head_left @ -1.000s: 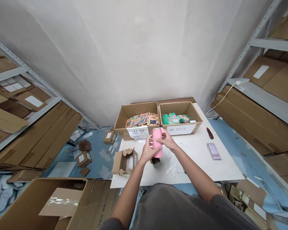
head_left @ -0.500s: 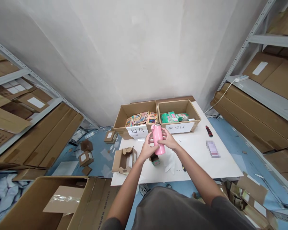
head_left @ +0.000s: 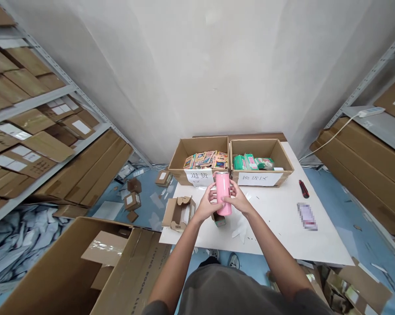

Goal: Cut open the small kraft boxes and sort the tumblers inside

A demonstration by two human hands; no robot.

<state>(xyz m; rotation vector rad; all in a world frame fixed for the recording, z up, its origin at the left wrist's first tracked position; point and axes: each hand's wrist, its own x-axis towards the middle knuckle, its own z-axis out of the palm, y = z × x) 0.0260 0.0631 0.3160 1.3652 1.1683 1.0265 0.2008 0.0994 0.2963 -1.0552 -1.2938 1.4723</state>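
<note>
A pink tumbler (head_left: 223, 192) with a metal-coloured rim is held upright above the white table (head_left: 276, 223). My left hand (head_left: 207, 203) grips it from the left and my right hand (head_left: 238, 199) from the right, thumbs across its front. Below it stands a small green box (head_left: 219, 221), open at the top and partly hidden by the tumbler. An opened brown carton (head_left: 178, 213) lies to the left of my left hand. White scraps (head_left: 239, 229) lie on the table below my right hand.
Behind my hands stand two labelled cardboard boxes: the left box (head_left: 180, 162) holds colourful card packs, the right box (head_left: 284, 162) green packages. A red-black utility knife (head_left: 304, 189) and a pixelated item (head_left: 307, 216) lie at right. A large open carton (head_left: 118, 280) stands at lower left.
The view has swung left, so the table sits farther right in the picture. Both hands still hold the tumbler, which has turned slightly and looks more upright.
</note>
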